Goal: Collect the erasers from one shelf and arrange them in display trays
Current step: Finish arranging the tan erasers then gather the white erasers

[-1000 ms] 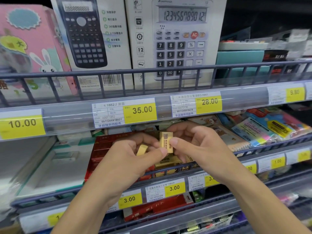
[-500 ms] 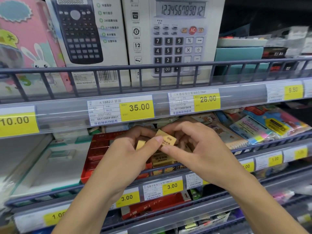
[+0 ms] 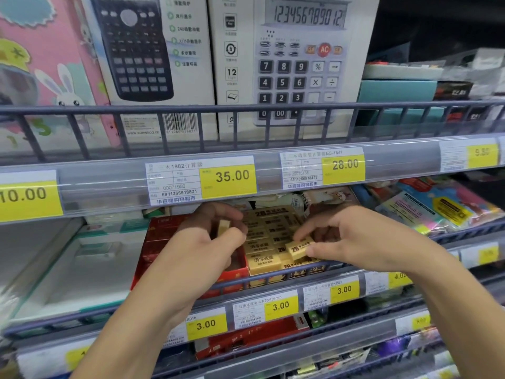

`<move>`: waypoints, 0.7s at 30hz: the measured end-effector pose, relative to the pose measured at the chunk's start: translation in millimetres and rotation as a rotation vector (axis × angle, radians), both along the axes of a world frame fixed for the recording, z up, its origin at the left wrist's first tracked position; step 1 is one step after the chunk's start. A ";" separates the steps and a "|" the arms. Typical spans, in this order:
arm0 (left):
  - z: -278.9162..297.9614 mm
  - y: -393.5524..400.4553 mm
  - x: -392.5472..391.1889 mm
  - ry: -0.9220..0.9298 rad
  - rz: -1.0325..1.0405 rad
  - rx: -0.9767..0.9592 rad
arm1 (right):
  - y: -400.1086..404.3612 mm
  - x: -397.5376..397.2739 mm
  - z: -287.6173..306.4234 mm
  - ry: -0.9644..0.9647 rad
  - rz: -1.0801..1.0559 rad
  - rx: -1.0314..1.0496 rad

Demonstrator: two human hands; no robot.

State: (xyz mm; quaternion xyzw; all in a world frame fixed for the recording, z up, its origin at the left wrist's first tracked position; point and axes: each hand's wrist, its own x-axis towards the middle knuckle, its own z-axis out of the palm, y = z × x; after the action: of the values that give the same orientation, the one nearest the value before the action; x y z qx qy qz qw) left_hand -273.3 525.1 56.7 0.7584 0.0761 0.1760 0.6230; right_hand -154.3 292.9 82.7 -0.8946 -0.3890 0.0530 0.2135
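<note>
**Yellow erasers, both hands at the tray**

Yellow blocks printed "2B" fill the display tray on the middle shelf, packed in rows with their labels up. Your right hand pinches one yellow eraser between thumb and forefinger — it sits tilted at the tray's front right corner, touching the erasers below it. The remaining fingers of that hand are curled above it.

Your left hand holds a second eraser, pale and upright, between thumb and curled fingers, just left of the tray and over the red box that stands beside it. Whether that eraser touches anything beneath, you cannot tell.

The grey wire rail of the shelf runs along the front of the tray, hiding its lowest row. Below it sit yellow price tags reading 3.00.

Upper shelf — two calculator boxes stand upright behind their own rail, tagged 35.00 and 28.00. To the right of your hands lie packs of coloured sticky notes.
</note>
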 end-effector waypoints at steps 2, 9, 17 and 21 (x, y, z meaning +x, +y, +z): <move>-1.0 1.3 1.1 0.001 -0.006 -0.001 | 4.0 3.4 0.2 0.019 0.004 -0.041; -2.3 7.0 4.1 0.019 -0.016 -0.001 | 10.7 10.3 2.0 0.087 0.086 -0.105; -3.3 11.8 3.7 0.047 -0.009 -0.001 | 15.2 9.6 -1.3 0.099 0.099 -0.086; -3.8 11.7 4.0 0.048 -0.025 0.000 | 18.8 5.7 -5.5 0.093 0.077 -0.036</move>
State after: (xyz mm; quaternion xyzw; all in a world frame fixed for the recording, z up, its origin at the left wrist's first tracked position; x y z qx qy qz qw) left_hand -269.3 536.8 52.9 0.7633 0.0816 0.1502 0.6231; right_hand -148.6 311.7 77.2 -0.8793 -0.4117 0.1095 0.2129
